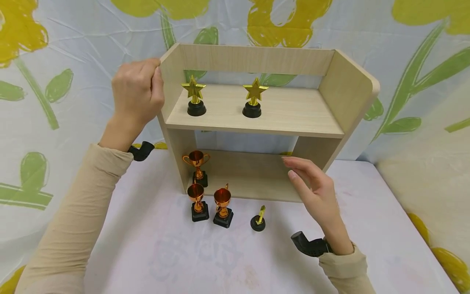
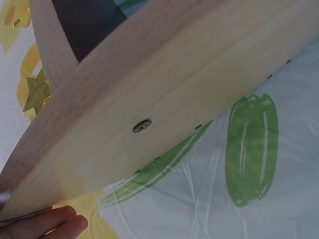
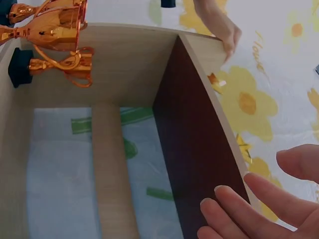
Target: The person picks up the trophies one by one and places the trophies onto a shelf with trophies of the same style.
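Observation:
My left hand [image 1: 137,87] grips the front upper edge of a pale wooden shelf's left side panel [image 1: 172,73]; the left wrist view shows its fingertips [image 2: 60,221] against the panel. My right hand [image 1: 315,192] hovers in front of the lower compartment's right end, fingers loosely bent, holding nothing. Two gold star trophies, a left one [image 1: 196,98] and a middle one [image 1: 253,100], stand upright on the upper board. One copper cup trophy [image 1: 198,167] is at the lower board's left end. Two more, [image 1: 198,204] and a right one [image 1: 222,206], stand on the table before it.
A further gold trophy [image 1: 259,220] with a round black base stands edge-on on the table [image 1: 183,261], right of the cups. Flower-patterned cloth [image 1: 84,49] hangs behind the shelf. The shelf's right side panel [image 1: 349,90] rises beyond my right hand.

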Motion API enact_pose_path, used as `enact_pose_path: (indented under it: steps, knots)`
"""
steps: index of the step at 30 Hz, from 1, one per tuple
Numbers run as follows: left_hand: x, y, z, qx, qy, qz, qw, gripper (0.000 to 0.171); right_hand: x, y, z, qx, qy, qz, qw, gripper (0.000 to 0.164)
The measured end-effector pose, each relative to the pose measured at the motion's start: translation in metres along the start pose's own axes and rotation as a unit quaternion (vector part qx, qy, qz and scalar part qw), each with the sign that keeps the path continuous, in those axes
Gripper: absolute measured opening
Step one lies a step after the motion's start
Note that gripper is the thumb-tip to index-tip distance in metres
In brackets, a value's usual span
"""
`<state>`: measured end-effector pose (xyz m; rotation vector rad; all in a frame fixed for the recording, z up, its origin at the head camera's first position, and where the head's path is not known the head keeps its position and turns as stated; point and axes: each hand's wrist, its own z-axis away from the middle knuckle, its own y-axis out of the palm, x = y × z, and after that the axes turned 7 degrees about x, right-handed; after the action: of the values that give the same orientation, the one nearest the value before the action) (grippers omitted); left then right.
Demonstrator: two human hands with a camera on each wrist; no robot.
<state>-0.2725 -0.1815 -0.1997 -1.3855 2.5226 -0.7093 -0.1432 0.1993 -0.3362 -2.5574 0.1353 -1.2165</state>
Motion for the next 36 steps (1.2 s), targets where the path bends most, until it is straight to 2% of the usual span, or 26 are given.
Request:
enact_pose_path:
  steps: [13,21,29,36]
  knots:
    - [0.000,0.001,-0.002,-0.001,0.003,-0.002,1.0000,0.036,-0.005,-0.007,0.001,0.029,0.004,0.011,1.000,0.032]
    - [-0.001,0.001,0.000,0.001,-0.001,-0.004,1.0000,0.033,-0.012,-0.008,0.001,0.102,0.001,0.069,0.992,0.039]
    - [0.001,0.000,0.001,0.001,-0.001,-0.004,1.0000,0.035,-0.029,-0.013,0.000,0.157,0.005,0.070,0.985,0.034]
    - [-0.001,-0.001,0.000,0.000,0.000,-0.003,1.0000,0.037,-0.041,-0.015,-0.001,0.188,-0.001,0.059,0.980,0.036]
